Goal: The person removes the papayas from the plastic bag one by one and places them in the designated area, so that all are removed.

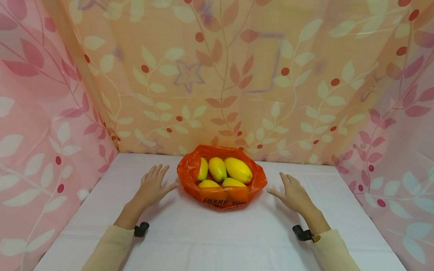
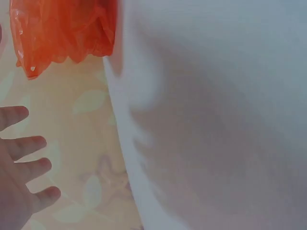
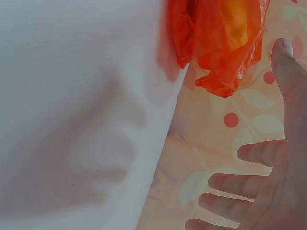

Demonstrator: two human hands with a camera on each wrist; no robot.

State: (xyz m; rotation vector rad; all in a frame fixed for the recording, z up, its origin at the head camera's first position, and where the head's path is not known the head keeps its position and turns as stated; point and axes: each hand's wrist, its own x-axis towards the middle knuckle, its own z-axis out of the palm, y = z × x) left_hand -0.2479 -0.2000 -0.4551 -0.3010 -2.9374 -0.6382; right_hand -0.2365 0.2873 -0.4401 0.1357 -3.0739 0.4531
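Observation:
An orange-red plastic bag (image 1: 188,171) with "THANK YO" lettering on its front stands on the white table, its mouth spread wide. Several yellow mangoes (image 1: 238,170) lie inside, one greener mango (image 1: 217,169) among them; the bag's front wall partly hides the nearest ones. To the left of the bag, my left hand (image 1: 153,190) hovers with fingers spread, its thumb tip close to the bag's side. My right hand (image 1: 292,194) mirrors it on the right, a small gap from the bag. Neither hand holds anything. Both wrist views show part of the bag (image 2: 64,28) beyond straight fingers.
A white cloth covers the table (image 1: 217,241). Patterned curtains enclose it: a peach one (image 1: 217,75) close behind the bag, pink ones at the left (image 1: 37,150) and right (image 1: 400,158). A small black camera sits on each wrist.

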